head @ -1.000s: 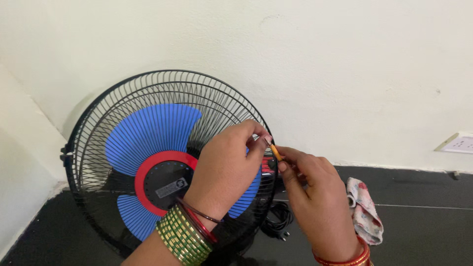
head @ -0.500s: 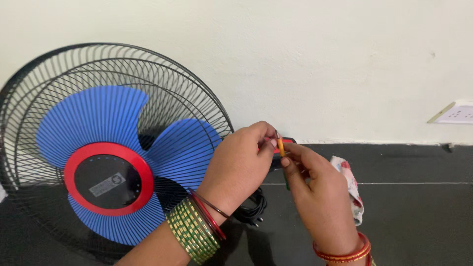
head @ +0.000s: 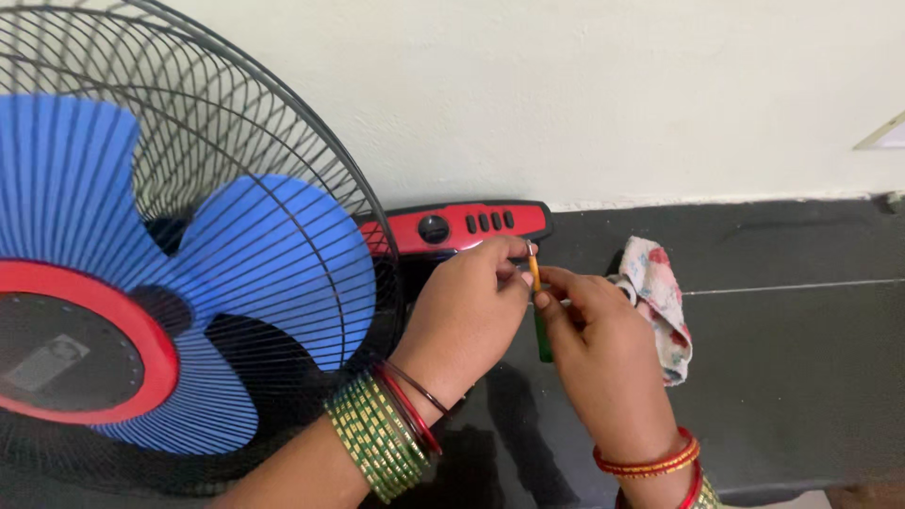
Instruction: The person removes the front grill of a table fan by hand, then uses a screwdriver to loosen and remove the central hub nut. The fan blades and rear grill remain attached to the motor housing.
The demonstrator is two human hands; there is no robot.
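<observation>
Both hands met right of the fan [head: 189, 264]: the left hand [head: 471, 311] pinched something tiny, the right hand [head: 594, 339] gripped a screwdriver [head: 539, 316], best kept steady and aligned.

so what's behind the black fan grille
Behind the black fan grille are blue blades around a red-ringed dark hub. Past its right edge shows a red control panel; its left end and the fan's base are covered by the grille and left hand.

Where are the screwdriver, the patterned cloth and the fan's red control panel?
screwdriver [head: 543, 341]: head view, on its green handle below the fingers.
patterned cloth [head: 660, 294]: head view, on its folded middle.
red control panel [head: 462, 226]: head view, beside the round knob.
</observation>
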